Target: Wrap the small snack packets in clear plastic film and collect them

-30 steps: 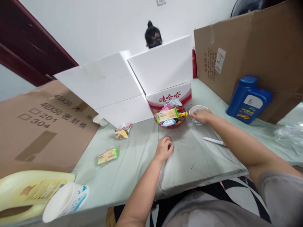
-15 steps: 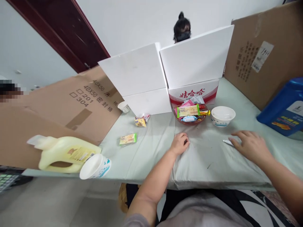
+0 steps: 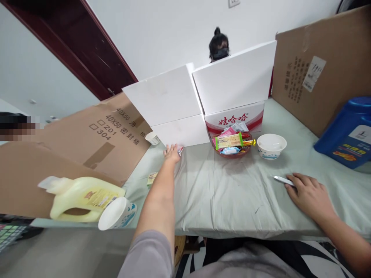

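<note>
My left hand (image 3: pixel 172 153) reaches far across the table with its fingers spread over the small snack packets by the white panel. A shiny wrapper (image 3: pixel 180 150) shows at the hand's right edge; the rest is covered. Behind my left forearm a green-and-cream biscuit packet (image 3: pixel 152 179) is partly hidden. My right hand (image 3: pixel 310 193) lies palm down on the cloth, fingers loosely stretched. Its thumb and index finger rest at the end of a slim white pen-like object (image 3: pixel 282 180). Beyond stand a brown basket (image 3: pixel 236 155) heaped with wrapped snacks and a white paper bowl (image 3: pixel 271 146).
A yellow detergent jug (image 3: pixel 87 199) and a tilted paper cup (image 3: pixel 116 214) lie at the left table edge. Another cup (image 3: pixel 152 138) sits near the white panels (image 3: pixel 162 96). A blue bottle (image 3: pixel 346 133) and cardboard box (image 3: pixel 315 77) stand right. A person's head (image 3: pixel 219 45) shows behind.
My left hand has moved forward and left from mid-table onto the snack packets. My right hand has settled lower beside the white pen-like object, which now shows more. The view has shifted slightly.
</note>
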Demonstrator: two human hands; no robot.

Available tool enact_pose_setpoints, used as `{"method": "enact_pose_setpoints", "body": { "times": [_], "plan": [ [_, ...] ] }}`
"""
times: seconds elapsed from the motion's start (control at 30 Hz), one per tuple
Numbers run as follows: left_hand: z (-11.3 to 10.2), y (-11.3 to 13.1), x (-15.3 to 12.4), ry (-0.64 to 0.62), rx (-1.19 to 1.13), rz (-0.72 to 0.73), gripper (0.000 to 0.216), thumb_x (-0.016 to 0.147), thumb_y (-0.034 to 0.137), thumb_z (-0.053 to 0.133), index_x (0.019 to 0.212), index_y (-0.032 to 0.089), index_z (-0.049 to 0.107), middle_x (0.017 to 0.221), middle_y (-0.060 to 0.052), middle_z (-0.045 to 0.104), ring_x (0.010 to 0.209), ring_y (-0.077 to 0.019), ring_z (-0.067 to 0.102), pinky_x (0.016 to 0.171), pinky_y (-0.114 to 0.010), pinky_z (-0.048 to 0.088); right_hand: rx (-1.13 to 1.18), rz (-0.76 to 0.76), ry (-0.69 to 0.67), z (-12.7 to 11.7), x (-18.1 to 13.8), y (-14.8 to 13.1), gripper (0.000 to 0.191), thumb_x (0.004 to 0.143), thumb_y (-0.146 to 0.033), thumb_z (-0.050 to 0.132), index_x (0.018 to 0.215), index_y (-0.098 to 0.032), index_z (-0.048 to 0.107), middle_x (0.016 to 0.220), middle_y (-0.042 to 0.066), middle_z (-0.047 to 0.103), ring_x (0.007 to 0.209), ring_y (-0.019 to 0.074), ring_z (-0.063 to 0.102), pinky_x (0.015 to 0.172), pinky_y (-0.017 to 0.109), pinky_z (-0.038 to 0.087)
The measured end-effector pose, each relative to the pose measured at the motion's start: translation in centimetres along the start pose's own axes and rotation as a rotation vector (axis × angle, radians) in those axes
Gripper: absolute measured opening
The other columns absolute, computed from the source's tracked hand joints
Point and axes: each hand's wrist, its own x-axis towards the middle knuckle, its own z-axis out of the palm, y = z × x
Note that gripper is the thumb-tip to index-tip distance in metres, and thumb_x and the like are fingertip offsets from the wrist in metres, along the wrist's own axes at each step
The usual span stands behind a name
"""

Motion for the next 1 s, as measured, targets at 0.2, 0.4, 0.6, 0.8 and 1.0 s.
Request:
{"method": "enact_pose_setpoints", "body": {
  "times": [0.2,0.4,0.6,0.8,1.0],
  "plan": [
    [0.7,-2.9,-1.4,-0.020,0.167,-0.033,0.049,0.073,0.031,0.063,0.119,0.016,0.058,0.125,-0.020,0.059,0.121,-0.0389,0.044,0.097,-0.052,0.033,0.021,0.004,0.010,0.1,-0.1,-0.1,0.038,0.095,-0.040,0.040,0.113,-0.017,0.065,0.115,0.012,0.065,0.104,0.0317,0.057,0.082,0.045,0.046],
    [0.5,0.5,-6.0,0.130,0.134,0.169,0.048,0.071,0.045,0.072,0.107,0.017,0.057,0.117,-0.015,0.059,0.113,-0.0333,0.051,0.092,-0.041,0.040,0.015,0.035,-0.034,-0.6,0.1,-0.5,0.035,0.094,-0.038,0.044,0.113,-0.018,0.065,0.117,0.012,0.064,0.105,0.0309,0.056,0.083,0.043,0.044],
    [3.7,9.4,-15.5,0.212,-0.137,0.506,0.049,0.074,0.054,0.071,0.105,0.020,0.054,0.091,-0.007,0.063,0.086,-0.0247,0.062,0.074,-0.034,0.047,0.018,0.042,-0.043,-1.0,0.1,-0.6,0.034,0.094,-0.036,0.045,0.115,-0.017,0.064,0.119,0.012,0.064,0.107,0.0307,0.055,0.083,0.043,0.044],
    [7.3,14.4,-20.8,0.297,-0.267,0.939,0.058,0.072,0.065,0.068,0.103,0.017,0.059,0.109,-0.015,0.061,0.098,-0.0304,0.057,0.083,-0.042,0.046,0.056,0.054,-0.060,-1.6,0.0,-0.9,0.032,0.095,-0.032,0.043,0.113,-0.018,0.065,0.120,0.013,0.064,0.110,0.0296,0.055,0.087,0.042,0.043],
    [6.7,13.2,-20.5,0.142,-0.608,1.046,0.023,0.088,0.040,0.056,0.098,0.019,0.063,0.105,-0.012,0.061,0.099,-0.0266,0.056,0.088,-0.043,0.047,0.118,0.091,-0.084,-1.8,0.3,-0.7,0.034,0.094,-0.033,0.041,0.113,-0.019,0.066,0.120,0.013,0.063,0.110,0.0315,0.054,0.087,0.045,0.043]
  ]
}}
